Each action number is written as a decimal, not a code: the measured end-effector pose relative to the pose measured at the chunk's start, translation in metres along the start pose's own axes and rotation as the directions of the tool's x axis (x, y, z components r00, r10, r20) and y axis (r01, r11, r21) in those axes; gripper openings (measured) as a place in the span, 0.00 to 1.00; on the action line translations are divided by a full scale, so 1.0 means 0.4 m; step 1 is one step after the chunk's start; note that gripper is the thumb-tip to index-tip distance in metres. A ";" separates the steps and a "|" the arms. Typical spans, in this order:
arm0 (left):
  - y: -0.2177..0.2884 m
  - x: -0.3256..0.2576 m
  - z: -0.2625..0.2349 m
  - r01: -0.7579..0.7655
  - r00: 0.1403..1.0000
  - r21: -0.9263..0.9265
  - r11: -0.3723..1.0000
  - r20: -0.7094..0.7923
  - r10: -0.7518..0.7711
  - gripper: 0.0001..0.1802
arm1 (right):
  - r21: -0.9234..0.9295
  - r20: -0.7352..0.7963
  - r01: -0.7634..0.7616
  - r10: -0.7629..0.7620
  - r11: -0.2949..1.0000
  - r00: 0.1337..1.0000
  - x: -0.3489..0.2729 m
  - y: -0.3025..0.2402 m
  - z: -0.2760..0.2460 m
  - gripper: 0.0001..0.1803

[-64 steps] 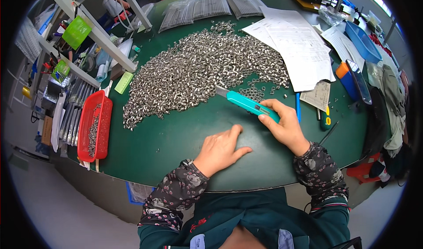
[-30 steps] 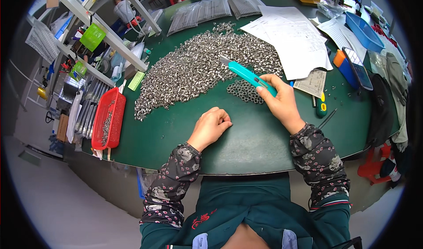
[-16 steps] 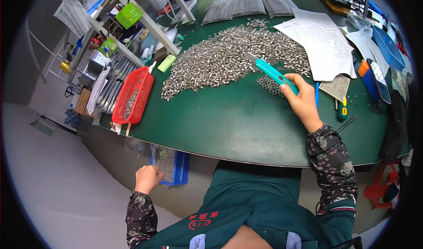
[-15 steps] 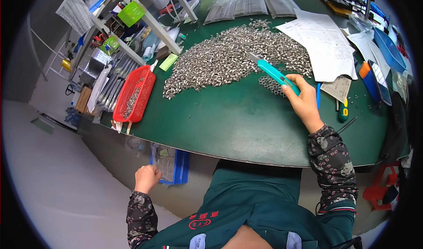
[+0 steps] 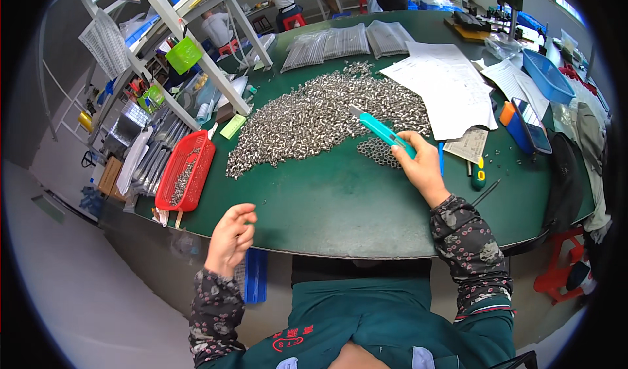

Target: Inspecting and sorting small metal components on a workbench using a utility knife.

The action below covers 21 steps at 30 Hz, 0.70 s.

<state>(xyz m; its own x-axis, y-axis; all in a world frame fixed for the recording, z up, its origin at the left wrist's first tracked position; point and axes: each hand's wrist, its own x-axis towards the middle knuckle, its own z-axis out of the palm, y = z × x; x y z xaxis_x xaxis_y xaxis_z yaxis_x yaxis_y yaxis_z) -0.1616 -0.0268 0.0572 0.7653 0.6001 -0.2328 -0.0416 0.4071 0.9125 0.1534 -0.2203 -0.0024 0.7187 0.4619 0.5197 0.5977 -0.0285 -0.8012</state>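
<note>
Tabletop [image 5: 314, 212]: green, broad, with a curved near edge; carries the lots below, save the rack and the left hand.
Rack [image 5: 222, 81]: pale metal, beyond the tabletop's left side, with a bright green bin [image 5: 184, 55] on one post.
Pile of small metal rings [image 5: 314, 117]: silvery, wide, across the middle of the tabletop.
Paper sheets [image 5: 445, 88]: white, printed, overlapping one another at the pile's right end.
Bagged rods [image 5: 347, 41]: grey, in clear plastic packs laid behind the pile.
Red basket [image 5: 201, 176]: perforated, oblong, at the left edge; a small quantity of metal pieces [image 5: 185, 179] inside.
Blue tray [image 5: 548, 78]: shallow, far right.
Right hand [image 5: 420, 166]: right of centre, fingers pinching the rear of the utility knife.
Left hand [image 5: 232, 238]: raised at the near edge, nearest the red basket; fingers half-curled; whether they meet the thumb cannot be told.
Utility knife [image 5: 386, 132]: teal, blade out, aimed up and left over the pile's near side; contact with the rings cannot be told.
Phone [image 5: 531, 127]: dark, tilted, beside a blue and orange block [image 5: 517, 134].
Ring cluster [image 5: 376, 154]: single layer, close-set, just below the knife.
Screwdriver [image 5: 479, 175]: green and yellow handle, right of the right hand.
</note>
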 end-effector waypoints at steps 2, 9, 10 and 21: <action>-0.011 0.061 0.053 0.043 0.997 -0.128 0.991 0.072 -0.034 0.15 | 0.006 -0.006 0.024 -0.024 1.000 1.000 0.004 -0.006 0.003 0.13; -0.085 0.213 0.240 0.115 0.979 -0.192 0.975 0.188 -0.079 0.12 | 0.034 0.029 -0.060 0.059 0.998 0.998 0.018 0.014 -0.009 0.12; -0.087 0.218 0.247 0.117 0.979 -0.189 0.975 0.184 -0.082 0.12 | 0.030 0.029 -0.046 0.045 0.998 0.999 0.020 0.014 -0.008 0.12; -0.090 0.250 0.260 0.084 0.984 -0.084 0.993 0.164 -0.069 0.17 | -0.002 0.021 0.017 -0.017 1.000 1.000 0.023 -0.001 -0.009 0.12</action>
<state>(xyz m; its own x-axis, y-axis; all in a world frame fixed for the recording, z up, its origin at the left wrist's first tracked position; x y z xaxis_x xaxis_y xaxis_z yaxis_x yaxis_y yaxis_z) -0.0166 -0.0531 0.0360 0.8615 0.4491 -0.2369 -0.0313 0.5126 0.8581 0.1610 -0.2193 0.0038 0.7010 0.4808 0.5267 0.6104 -0.0224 -0.7918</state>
